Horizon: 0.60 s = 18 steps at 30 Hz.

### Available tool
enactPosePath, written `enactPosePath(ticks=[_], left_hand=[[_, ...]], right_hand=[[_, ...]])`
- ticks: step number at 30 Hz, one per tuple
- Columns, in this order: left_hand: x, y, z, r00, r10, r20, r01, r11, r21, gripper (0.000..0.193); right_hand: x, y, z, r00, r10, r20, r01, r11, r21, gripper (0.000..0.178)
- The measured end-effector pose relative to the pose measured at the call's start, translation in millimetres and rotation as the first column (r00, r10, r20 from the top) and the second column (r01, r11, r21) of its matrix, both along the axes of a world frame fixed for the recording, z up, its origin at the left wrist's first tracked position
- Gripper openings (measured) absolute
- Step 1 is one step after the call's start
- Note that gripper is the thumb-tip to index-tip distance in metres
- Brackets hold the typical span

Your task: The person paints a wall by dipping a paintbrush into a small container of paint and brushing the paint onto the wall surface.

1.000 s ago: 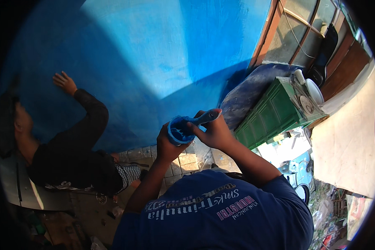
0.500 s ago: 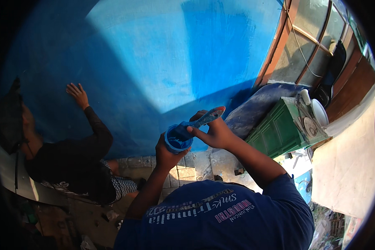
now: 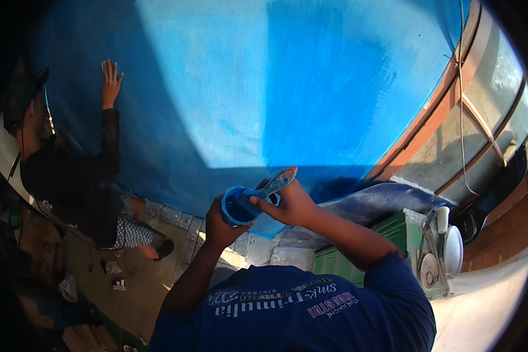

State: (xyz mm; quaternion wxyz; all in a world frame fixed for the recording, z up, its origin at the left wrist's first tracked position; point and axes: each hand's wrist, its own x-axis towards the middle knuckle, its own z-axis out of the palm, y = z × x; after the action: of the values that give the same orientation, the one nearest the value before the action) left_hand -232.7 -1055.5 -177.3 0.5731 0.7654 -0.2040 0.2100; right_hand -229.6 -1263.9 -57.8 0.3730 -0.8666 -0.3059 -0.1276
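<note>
My left hand [image 3: 222, 227] is wrapped round a small blue paint cup [image 3: 233, 218] with blue paint inside. In my right hand [image 3: 291, 202] is a paintbrush [image 3: 274, 183], its paint-stained handle pointing up and right. The bristle end dips into the cup's mouth, partly hidden by the rim and my fingers. Both hands are close together in front of a large blue wall [image 3: 217, 88]. A darker, fresher-looking patch of blue paint [image 3: 311, 105] covers part of that wall.
On the left, a co-worker [image 3: 70, 182] in dark clothes raises a hand [image 3: 111, 85] near the wall. A green cabinet [image 3: 387, 232] at the right bears white dishes [image 3: 453, 252] and metal items. Beyond it stands a brown-framed window [image 3: 446, 146] with a hanging cable.
The view has swung, so the window fills more of the right side. The co-worker's hand is raised higher. My hands still hold the cup and brush, with the brush still at the cup.
</note>
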Motion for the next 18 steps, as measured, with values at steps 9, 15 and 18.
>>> enactPosePath(ticks=[9,15,18], left_hand=[[-9,-46,-12,0.988,0.129,-0.085,-0.119,0.987,0.111,0.083],[-3,-29,-9,0.995,0.097,-0.028,-0.092,0.984,0.151,0.085],[1,-24,-3,0.997,0.074,-0.008,-0.072,0.986,0.154,0.084]], right_hand=[[12,-48,-16,0.993,0.118,-0.017,-0.118,0.993,0.026,0.020],[15,-39,-30,0.993,0.099,-0.072,-0.091,0.990,0.106,0.019],[16,-36,-31,0.990,0.121,-0.074,-0.113,0.988,0.104,0.022]])
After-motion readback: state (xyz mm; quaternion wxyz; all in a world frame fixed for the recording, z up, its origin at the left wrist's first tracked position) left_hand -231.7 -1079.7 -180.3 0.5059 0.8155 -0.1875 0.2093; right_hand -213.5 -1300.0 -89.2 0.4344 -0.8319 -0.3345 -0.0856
